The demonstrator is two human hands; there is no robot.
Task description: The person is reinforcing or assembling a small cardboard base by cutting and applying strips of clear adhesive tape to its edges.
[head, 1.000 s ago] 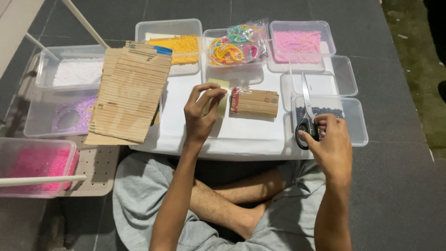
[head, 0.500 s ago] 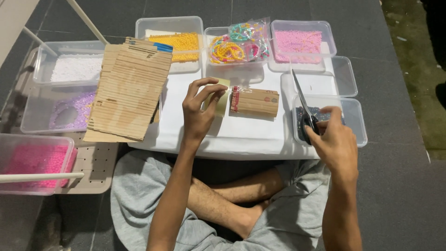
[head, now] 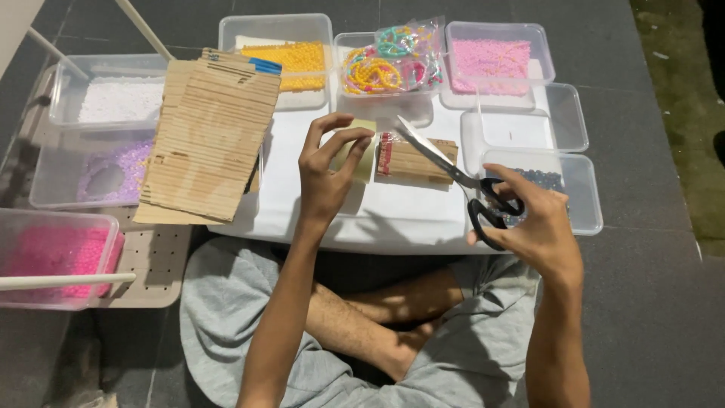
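Nearest, the right hand (head: 532, 227) is gripping black-handled scissors (head: 461, 181), fingers clamped through the loops, the blades pointing far-left above the white surface (head: 408, 215). Left of it, the left hand (head: 326, 170) is pinching a roll of pale tape (head: 361, 155) between thumb and fingers, just above the surface. Just beyond the blades a small wooden bundle (head: 417, 160) is lying. Farther off, clear tubs of yellow beads (head: 291, 57) and pink beads (head: 491, 57) are sitting, with corrugated cardboard (head: 211, 140) to the left.
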